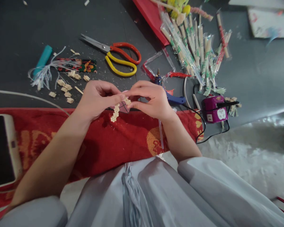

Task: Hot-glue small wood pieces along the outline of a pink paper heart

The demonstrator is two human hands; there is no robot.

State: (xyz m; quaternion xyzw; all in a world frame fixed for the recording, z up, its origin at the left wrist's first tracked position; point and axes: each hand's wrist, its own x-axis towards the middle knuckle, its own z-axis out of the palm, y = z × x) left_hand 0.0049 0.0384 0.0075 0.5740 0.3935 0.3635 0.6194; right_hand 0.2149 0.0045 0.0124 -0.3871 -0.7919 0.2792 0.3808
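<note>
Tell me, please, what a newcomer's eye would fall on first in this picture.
At the centre the left hand and right hand meet, both pinching a small craft piece edged with pale chips, above a red cloth. Behind them on the dark table lie scissors with red and yellow handles. To the right is a heap of wrapped chopsticks, with a purple corded device nearer the person.
</note>
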